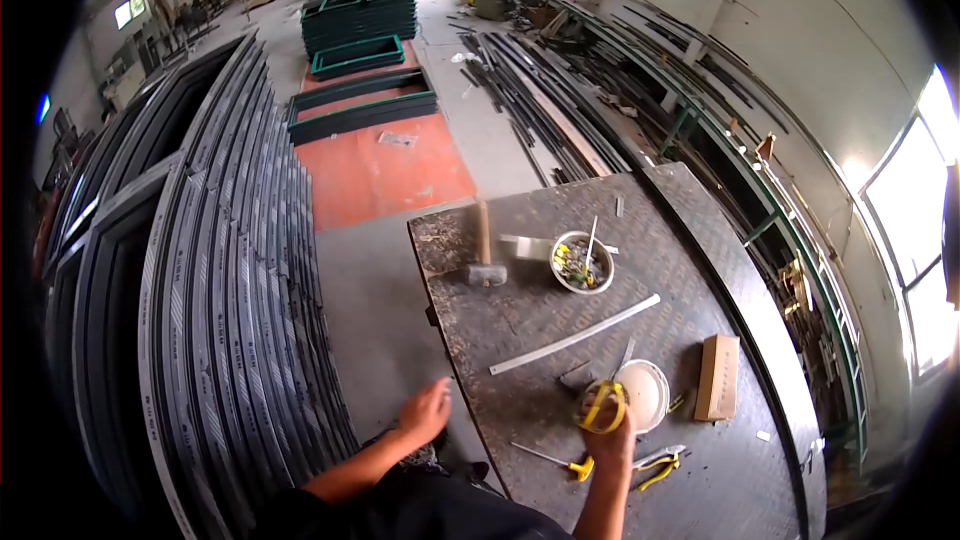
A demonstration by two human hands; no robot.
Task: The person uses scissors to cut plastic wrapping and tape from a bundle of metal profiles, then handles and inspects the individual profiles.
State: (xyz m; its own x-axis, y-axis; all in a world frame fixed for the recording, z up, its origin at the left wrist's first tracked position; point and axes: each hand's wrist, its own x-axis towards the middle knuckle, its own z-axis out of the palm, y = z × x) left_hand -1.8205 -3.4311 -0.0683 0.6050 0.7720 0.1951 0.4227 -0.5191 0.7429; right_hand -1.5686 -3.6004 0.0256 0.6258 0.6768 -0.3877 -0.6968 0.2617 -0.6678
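Observation:
My right hand [610, 437] is closed around a yellow-rimmed round tool [604, 408] above the dark worktable [520, 325]. Its exact kind is unclear. Just beyond it sits a round white tub [648, 396], partly hidden by the hand. Below the hand lie a yellow-handled driver [578, 467] and yellow-handled pliers [658, 467], one on each side of my wrist. My left hand [428, 412] hovers off the table's left edge, fingers loosely bent and apart from any object. Farther up, a long metal strip [575, 334] lies diagonally across the tabletop.
A wooden-handled hammer [486, 273] and a bucket of small parts [573, 283] stand toward the far side. A cardboard box [717, 378] is at the right. Stacked grey frames [235, 310] line the left; dark bars [560, 110] lie beyond the table.

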